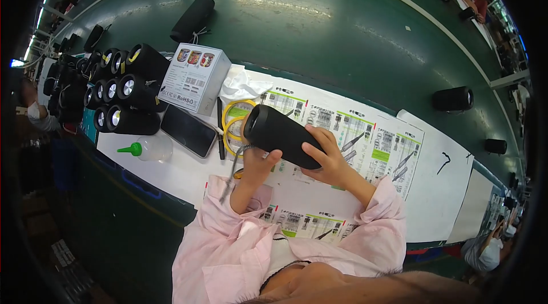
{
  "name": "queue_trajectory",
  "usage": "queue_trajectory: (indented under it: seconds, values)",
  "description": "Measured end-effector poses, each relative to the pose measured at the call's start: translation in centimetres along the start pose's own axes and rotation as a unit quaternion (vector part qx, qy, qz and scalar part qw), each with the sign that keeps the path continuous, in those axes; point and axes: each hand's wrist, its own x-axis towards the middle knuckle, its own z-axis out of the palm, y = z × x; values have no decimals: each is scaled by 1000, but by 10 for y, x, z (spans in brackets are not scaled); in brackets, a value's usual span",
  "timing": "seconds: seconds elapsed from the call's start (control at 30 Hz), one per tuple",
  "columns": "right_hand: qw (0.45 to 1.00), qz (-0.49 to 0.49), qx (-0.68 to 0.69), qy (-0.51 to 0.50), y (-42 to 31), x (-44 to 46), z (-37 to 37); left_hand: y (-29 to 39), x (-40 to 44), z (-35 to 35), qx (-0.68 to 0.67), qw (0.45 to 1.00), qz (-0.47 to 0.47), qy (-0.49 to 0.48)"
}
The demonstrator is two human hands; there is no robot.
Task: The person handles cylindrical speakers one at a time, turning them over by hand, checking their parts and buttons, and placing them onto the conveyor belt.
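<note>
A black cylindrical speaker (283, 134) is tilted between my two hands over the printed sheets. My right hand (328, 158) grips its right end, with the thumb and fingers wrapped round the casing. Under the left end, my left hand (258, 166) supports the speaker; its thumb shows, while the other fingers are mostly hidden. A grey cord (231, 174) hangs beside my left wrist. Just behind that hand lies a roll of yellow tape (227, 124). To its left are a black pen (221, 143) and a dark smartphone (188, 130).
Several black speakers (137, 92) are stacked at the left, beside a white printed box (194, 78). A green-tipped squeeze bottle (154, 148) lies near the table's front edge. Crumpled white tissue (244, 84) sits behind the tape. More speakers (452, 99) rest on the green belt (354, 24).
</note>
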Motion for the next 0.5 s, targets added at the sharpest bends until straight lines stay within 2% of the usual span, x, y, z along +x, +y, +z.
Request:
queue_trajectory:
  seconds: [0.03, 0.1, 0.17, 0.2, 0.23, 0.27, 0.3, 0.33, 0.37, 0.47, 0.5]
  values:
    - [1000, -22, -11, 10, 2, -1, 1, 28, 7, 19, -45, 991, 112, 65]
    - [998, -55, -38, 13, 2, 0, -1, 23, 9, 8, -48, 989, 125, 63]
    - [996, 34, 72, 47, -4, -3, 3, 5, 11, -6, -46, 989, 121, 76]
    - [987, 79, 128, 63, -6, -3, 4, 7, 11, -5, -90, 988, 96, 80]
    - [984, 132, 117, 32, -8, 0, -5, 10, 8, -2, -135, 985, 70, 83]
    - [938, 214, 267, 45, -8, -2, -3, 11, 7, 0, -179, 979, 44, 86]
    - [863, 290, 409, 57, -11, -3, 0, 12, 8, 0, -182, 980, 41, 72]
    - [761, 356, 539, 69, -13, -4, 1, 12, 9, 0, -185, 980, 38, 57]
    - [697, 381, 606, 50, -12, -3, -5, 12, 10, -1, -188, 981, 33, 42]
    - [837, 364, 404, 56, -8, 0, -11, 32, 11, 16, -250, 967, 35, -27]
    - [849, 340, 396, 77, -8, 0, -13, 31, 12, 16, -287, 957, -1, -45]
